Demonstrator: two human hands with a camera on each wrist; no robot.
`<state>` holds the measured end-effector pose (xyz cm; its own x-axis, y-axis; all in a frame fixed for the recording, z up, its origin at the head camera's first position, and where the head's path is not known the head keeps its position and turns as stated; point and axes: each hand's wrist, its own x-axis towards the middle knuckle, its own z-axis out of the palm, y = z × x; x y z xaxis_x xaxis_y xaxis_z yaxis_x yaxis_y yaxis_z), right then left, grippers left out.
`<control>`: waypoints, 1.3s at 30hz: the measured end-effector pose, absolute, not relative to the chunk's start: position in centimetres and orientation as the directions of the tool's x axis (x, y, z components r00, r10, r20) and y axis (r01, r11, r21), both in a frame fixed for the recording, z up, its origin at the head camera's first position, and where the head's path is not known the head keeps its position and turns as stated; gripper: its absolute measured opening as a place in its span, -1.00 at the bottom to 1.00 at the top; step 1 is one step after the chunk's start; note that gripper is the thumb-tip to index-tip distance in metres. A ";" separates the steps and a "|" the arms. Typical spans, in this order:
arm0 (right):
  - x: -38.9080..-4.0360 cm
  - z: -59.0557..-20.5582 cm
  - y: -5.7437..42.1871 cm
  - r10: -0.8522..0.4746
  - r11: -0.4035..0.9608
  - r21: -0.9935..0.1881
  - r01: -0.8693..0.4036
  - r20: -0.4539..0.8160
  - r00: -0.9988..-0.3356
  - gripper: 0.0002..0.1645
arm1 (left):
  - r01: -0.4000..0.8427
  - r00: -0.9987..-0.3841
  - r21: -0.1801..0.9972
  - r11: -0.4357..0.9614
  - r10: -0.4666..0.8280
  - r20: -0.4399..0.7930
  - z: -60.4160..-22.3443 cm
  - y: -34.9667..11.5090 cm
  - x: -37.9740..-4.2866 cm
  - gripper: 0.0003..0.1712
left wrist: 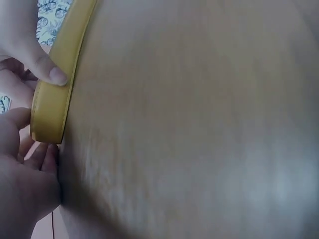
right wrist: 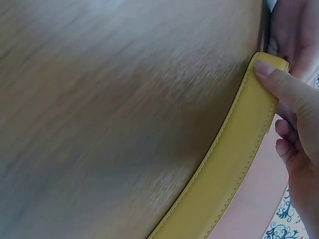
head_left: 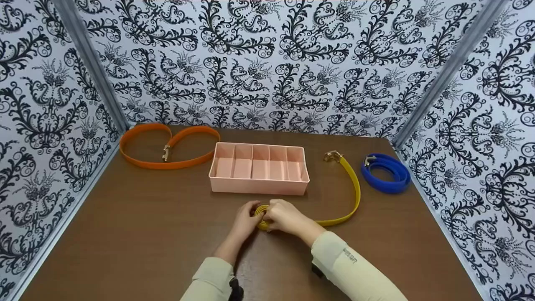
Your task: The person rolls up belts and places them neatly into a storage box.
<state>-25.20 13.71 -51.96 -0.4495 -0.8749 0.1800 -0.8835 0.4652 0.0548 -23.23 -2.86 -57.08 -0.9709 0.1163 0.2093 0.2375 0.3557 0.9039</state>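
A yellow belt [head_left: 261, 210] with stitched edges is partly wound into a tight coil, standing on its edge on the table. My left hand [head_left: 243, 220] holds the coil from the left, its thumb at the top of the windings. From the right, my right hand [head_left: 287, 215] grips the same coil; in the right wrist view its thumb [right wrist: 266, 68] presses the outer face of the strap. The unwound length curves off to the right and back, ending in a gold-coloured buckle [head_left: 333, 156]. My hands hide part of the coil.
Behind my hands stands a pink tray [head_left: 259, 186] divided into several compartments. An orange belt [head_left: 167, 165] lies in open loops at the back left. At the right, a blue belt [head_left: 391, 187] lies coiled. Patterned walls [head_left: 259, 83] enclose the brown table [head_left: 146, 234].
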 end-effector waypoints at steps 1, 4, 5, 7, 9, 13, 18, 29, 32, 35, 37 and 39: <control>-25.2 -52.0 13.6 -0.870 0.472 0.046 -0.880 0.184 -0.457 -0.79 | 0.237 -0.971 0.907 0.349 0.110 0.211 -57.0 -2.9 -23.3 -0.64; -25.2 -52.0 13.5 -0.856 0.495 0.038 -0.868 0.189 -0.480 -0.77 | 0.255 -0.967 0.903 0.345 0.113 0.230 -56.9 -3.0 -23.3 -0.71; -25.2 -51.9 13.5 -0.855 0.501 0.041 -0.865 0.183 -0.486 -0.76 | 0.254 -0.967 0.904 0.342 0.118 0.227 -56.9 -3.0 -23.3 -0.73; -25.1 -51.9 13.6 -0.856 0.506 0.055 -0.861 0.157 -0.493 -0.74 | 0.251 -0.967 0.907 0.338 0.133 0.218 -56.9 -3.0 -23.2 -0.75; -25.0 -51.7 13.8 -0.863 0.500 0.069 -0.863 0.125 -0.490 -0.71 | 0.244 -0.967 0.909 0.337 0.150 0.205 -57.0 -3.1 -23.1 -0.75; -24.6 -51.2 14.4 -0.878 0.478 0.061 -0.876 0.071 -0.474 -0.60 | 0.228 -0.968 0.919 0.321 0.176 0.179 -57.0 -2.9 -23.1 -0.75; -24.2 -50.3 14.8 -0.898 0.440 0.071 -0.895 0.025 -0.439 -0.60 | 0.228 -0.965 0.923 0.312 0.197 0.172 -56.9 -2.9 -23.1 -0.77; -24.1 -50.3 14.8 -0.917 0.398 0.095 -0.913 0.077 -0.392 -0.88 | 0.259 -0.953 0.904 0.340 0.242 0.181 -57.1 -3.2 -23.2 -0.76; -24.2 -50.4 14.6 -0.909 0.415 0.080 -0.906 0.068 -0.411 -0.87 | 0.244 -0.959 0.906 0.346 0.227 0.172 -57.1 -3.2 -23.1 -0.72; -24.4 -50.5 14.4 -0.911 0.410 0.077 -0.909 0.082 -0.404 -0.85 | 0.244 -0.961 0.905 0.347 0.210 0.179 -57.1 -3.1 -23.0 -0.69; -24.6 -50.7 14.4 -0.917 0.394 0.085 -0.915 0.105 -0.385 -0.83 | 0.242 -0.964 0.906 0.348 0.193 0.184 -57.2 -3.0 -22.9 -0.66; -24.8 -50.9 14.4 -0.917 0.389 0.087 -0.917 0.130 -0.377 -0.82 | 0.247 -0.966 0.899 0.363 0.170 0.197 -57.3 -2.8 -22.9 -0.63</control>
